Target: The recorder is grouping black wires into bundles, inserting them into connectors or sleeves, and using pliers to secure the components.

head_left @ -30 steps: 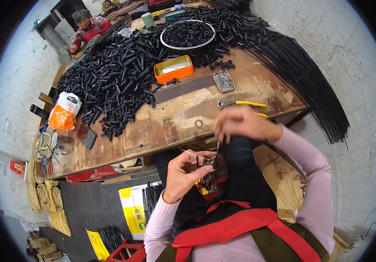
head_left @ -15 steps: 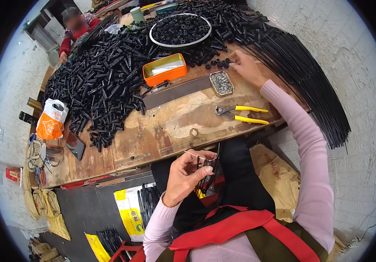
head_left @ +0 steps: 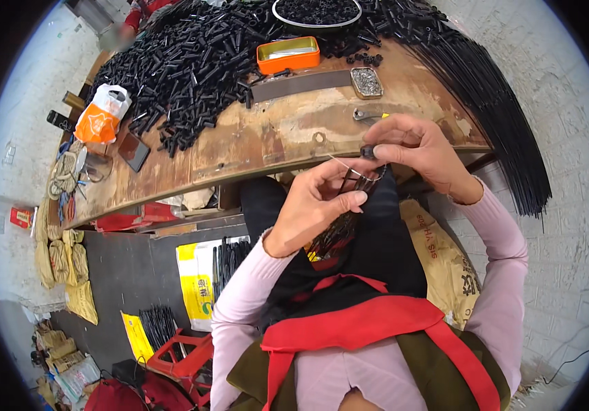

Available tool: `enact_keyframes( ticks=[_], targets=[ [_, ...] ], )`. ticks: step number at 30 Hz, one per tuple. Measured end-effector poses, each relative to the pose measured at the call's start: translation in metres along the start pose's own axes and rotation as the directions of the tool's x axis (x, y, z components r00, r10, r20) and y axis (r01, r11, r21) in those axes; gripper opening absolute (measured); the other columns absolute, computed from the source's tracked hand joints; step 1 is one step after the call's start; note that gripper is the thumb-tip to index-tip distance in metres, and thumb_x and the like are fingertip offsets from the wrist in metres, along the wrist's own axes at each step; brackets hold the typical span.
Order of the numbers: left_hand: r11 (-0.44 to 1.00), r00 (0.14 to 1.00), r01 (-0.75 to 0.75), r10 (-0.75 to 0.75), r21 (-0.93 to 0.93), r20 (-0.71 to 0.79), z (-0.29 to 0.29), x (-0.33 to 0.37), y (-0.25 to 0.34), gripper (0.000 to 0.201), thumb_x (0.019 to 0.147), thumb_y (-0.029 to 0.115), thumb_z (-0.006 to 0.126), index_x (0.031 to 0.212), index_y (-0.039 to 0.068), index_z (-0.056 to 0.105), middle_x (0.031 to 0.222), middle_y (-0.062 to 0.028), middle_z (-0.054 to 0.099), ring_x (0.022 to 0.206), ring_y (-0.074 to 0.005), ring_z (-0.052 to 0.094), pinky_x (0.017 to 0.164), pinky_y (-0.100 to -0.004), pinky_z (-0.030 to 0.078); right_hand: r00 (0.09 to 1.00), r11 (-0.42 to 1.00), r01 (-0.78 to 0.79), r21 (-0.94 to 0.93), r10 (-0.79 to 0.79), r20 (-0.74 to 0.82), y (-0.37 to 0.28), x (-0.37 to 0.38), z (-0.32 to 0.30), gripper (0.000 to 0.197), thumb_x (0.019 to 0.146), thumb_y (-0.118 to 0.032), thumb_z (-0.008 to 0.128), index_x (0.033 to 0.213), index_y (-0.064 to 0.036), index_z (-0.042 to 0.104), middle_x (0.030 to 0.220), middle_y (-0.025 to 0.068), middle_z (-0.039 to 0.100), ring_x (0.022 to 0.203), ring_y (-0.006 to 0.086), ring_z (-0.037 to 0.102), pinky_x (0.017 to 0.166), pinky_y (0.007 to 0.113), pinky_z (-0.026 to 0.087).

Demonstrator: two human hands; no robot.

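Fitting (head_left: 367, 151) (black), pinched by right hand (head_left: 414, 152), back beside left hand (head_left: 315, 209)

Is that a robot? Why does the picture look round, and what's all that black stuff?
No robot here: these are a person's own two bare hands. The camera is worn on the person's head, looking down, and its very wide lens bends things near the edges.

On the wooden table is a big heap of short black tubes. Nearby are an orange tin, a little tray of metal bits and long black rods.

The left hand holds some thin dark strips. The right hand pinches a small black piece close by. What they are exactly, I can't tell.
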State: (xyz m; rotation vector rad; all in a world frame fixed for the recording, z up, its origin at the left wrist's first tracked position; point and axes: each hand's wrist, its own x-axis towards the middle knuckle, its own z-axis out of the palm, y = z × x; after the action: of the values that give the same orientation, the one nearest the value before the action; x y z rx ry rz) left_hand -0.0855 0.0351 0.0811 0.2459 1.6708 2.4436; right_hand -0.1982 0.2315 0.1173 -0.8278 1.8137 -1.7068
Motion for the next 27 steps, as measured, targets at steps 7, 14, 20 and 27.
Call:
enact_keyframes(
  ticks=[7, 14, 20, 27],
  targets=[
    [0.999, 1.000, -0.014, 0.015, 0.036, -0.003, 0.012, -0.022, 0.007, 0.040, 0.091, 0.003, 0.065, 0.130, 0.001, 0.057, 0.114, -0.0031, 0.065, 0.093, -0.0068, 0.058, 0.078, -0.0243, 0.051, 0.999, 1.000, -0.019, -0.005, 0.019, 0.034, -0.016, -0.020, 0.014, 0.017, 0.095, -0.010, 0.062, 0.106, 0.0025, 0.066, 0.102, 0.0052, 0.068, 0.090, 0.0114, 0.065, 0.083, 0.026, 0.052],
    [0.997, 0.999, -0.032, 0.032, 0.072, 0.009, 0.020, -0.033, 0.010, 0.034, 0.091, 0.003, 0.065, 0.125, 0.002, 0.061, 0.103, -0.0013, 0.065, 0.085, -0.0054, 0.056, 0.076, -0.0239, 0.052, 0.999, 0.996, -0.017, -0.086, 0.021, 0.041, -0.023, -0.029, 0.015, 0.016, 0.095, -0.014, 0.062, 0.100, 0.0006, 0.067, 0.096, 0.0021, 0.066, 0.086, 0.0085, 0.062, 0.080, 0.025, 0.050],
    [0.995, 0.999, -0.039, 0.039, 0.091, 0.009, 0.024, -0.035, 0.008, 0.035, 0.091, 0.004, 0.065, 0.125, 0.002, 0.061, 0.102, -0.0017, 0.066, 0.086, -0.0056, 0.056, 0.076, -0.0238, 0.051, 0.998, 0.999, -0.005, -0.051, 0.009, 0.067, -0.024, -0.035, 0.018, 0.017, 0.090, -0.015, 0.070, 0.101, -0.0021, 0.066, 0.093, 0.0005, 0.067, 0.088, 0.0070, 0.062, 0.081, 0.023, 0.049],
    [0.996, 0.999, -0.051, 0.049, 0.078, 0.022, 0.024, -0.034, 0.006, 0.034, 0.091, 0.004, 0.066, 0.125, 0.000, 0.061, 0.101, -0.0024, 0.066, 0.087, -0.0060, 0.057, 0.075, -0.0235, 0.051, 0.990, 0.997, -0.040, 0.061, 0.032, 0.137, -0.030, -0.038, 0.018, 0.011, 0.091, -0.009, 0.066, 0.100, -0.0040, 0.062, 0.111, 0.0128, 0.069, 0.101, 0.0146, 0.065, 0.092, 0.029, 0.048]
  ],
)
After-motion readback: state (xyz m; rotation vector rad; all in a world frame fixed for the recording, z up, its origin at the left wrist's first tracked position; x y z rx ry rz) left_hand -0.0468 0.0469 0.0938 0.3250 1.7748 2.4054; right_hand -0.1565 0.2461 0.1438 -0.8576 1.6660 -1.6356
